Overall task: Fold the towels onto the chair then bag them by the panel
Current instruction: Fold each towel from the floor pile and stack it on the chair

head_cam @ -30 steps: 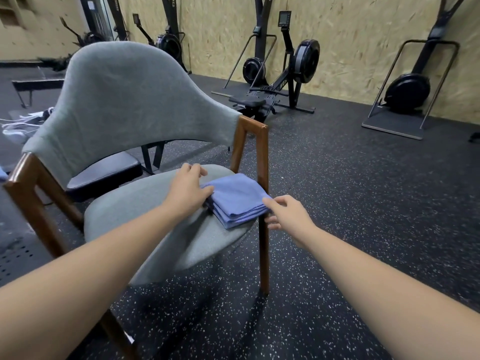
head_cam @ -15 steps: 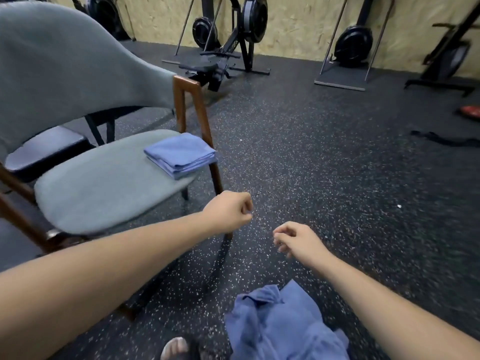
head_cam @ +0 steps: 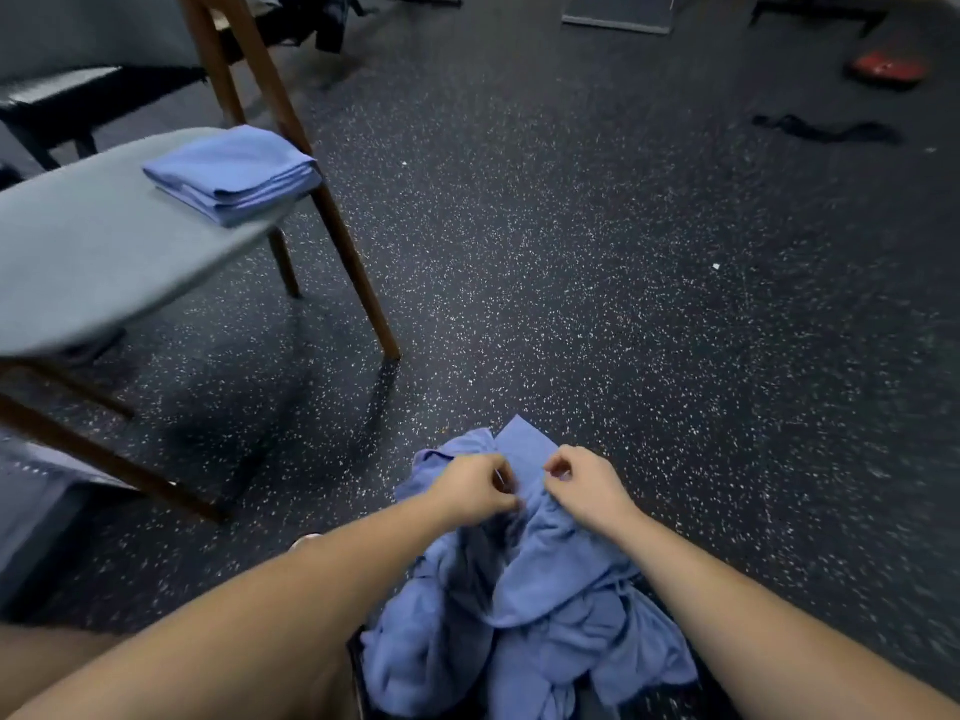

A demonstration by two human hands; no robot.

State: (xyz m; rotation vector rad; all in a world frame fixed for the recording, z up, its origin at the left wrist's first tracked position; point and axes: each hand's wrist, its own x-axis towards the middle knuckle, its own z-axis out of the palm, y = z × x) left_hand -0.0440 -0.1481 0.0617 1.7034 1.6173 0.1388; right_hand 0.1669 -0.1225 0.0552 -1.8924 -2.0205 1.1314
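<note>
Both hands pinch the top of the crumpled blue towel heap (head_cam: 524,605) on the floor (head_cam: 597,252), left hand (head_cam: 475,488), right hand (head_cam: 584,485); folded towels (head_cam: 234,171) sit on the chair (head_cam: 98,241) seat's edge.

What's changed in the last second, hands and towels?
Both hands left the folded towels on the chair seat and dropped to the crumpled towel pile; the left hand and right hand now pinch its top towel. The folded towels stayed at the seat's corner.
</note>
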